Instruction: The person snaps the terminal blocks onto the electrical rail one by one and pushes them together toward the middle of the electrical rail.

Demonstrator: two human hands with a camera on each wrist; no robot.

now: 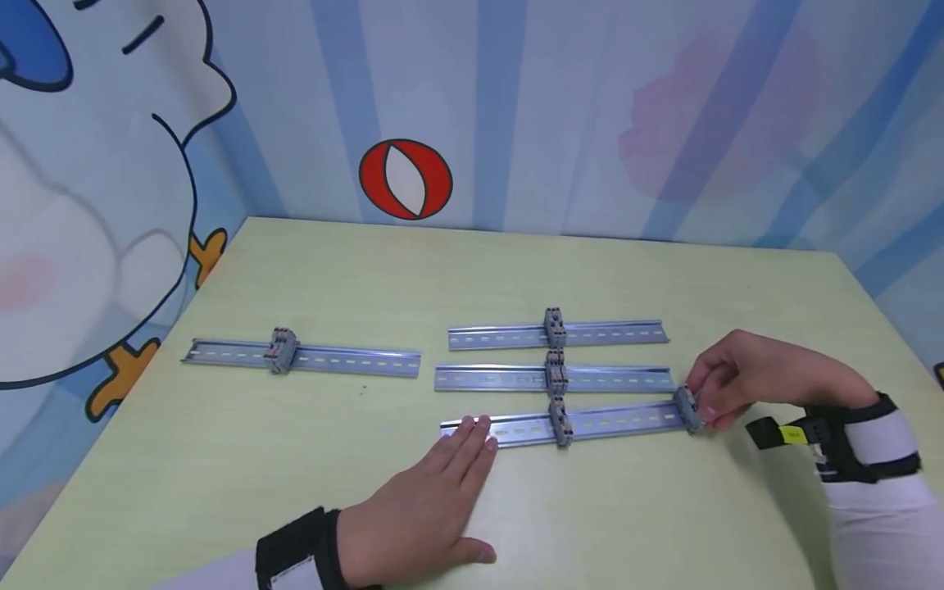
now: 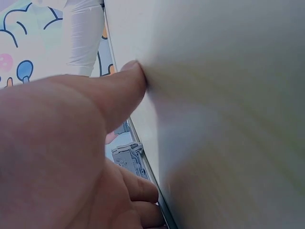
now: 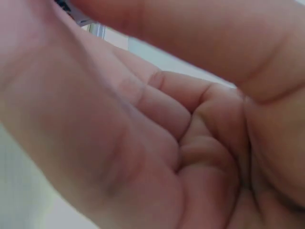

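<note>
The nearest slotted metal DIN rail point(image 1: 627, 419) lies slightly slanted on the table. Straight fingers of my left hand point(image 1: 424, 512) press on its left end, thumb spread on the tabletop. At the rail's right end, my right hand point(image 1: 767, 377) pinches a grey terminal block point(image 1: 688, 410) between thumb and fingers. Another grey terminal block point(image 1: 560, 421) sits at mid-rail. In the left wrist view, a terminal block point(image 2: 128, 160) stands on the rail beyond my fingers. Curled fingers fill the right wrist view, with a sliver of the block point(image 3: 76, 13) at the top.
Behind lie two more rails, the middle rail point(image 1: 479, 378) and far rail point(image 1: 494, 337), each bearing a terminal block. A separate rail point(image 1: 361, 361) with grey terminal blocks point(image 1: 281, 351) lies at left. A patterned wall point(image 1: 546, 123) rises behind the table point(image 1: 332, 270).
</note>
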